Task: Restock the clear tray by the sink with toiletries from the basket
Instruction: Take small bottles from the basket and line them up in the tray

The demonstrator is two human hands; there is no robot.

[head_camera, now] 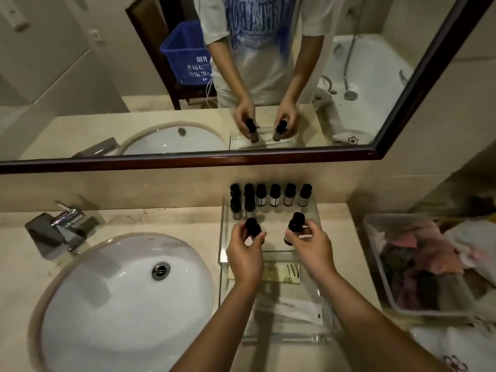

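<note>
Left hand point(245, 253) is pinching a black-capped bottle point(253, 227) over the clear tray point(273, 242). Right hand point(312, 245) is gripping a second bottle point(295, 226) beside it. Just beyond both hands, a back row of bottles point(275, 197) is already standing. Restocking is looking partway done, with these two not yet placed.

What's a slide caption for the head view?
Left hand grips the left bottle, right hand the right bottle, at the clear tray beside the sink.
</note>
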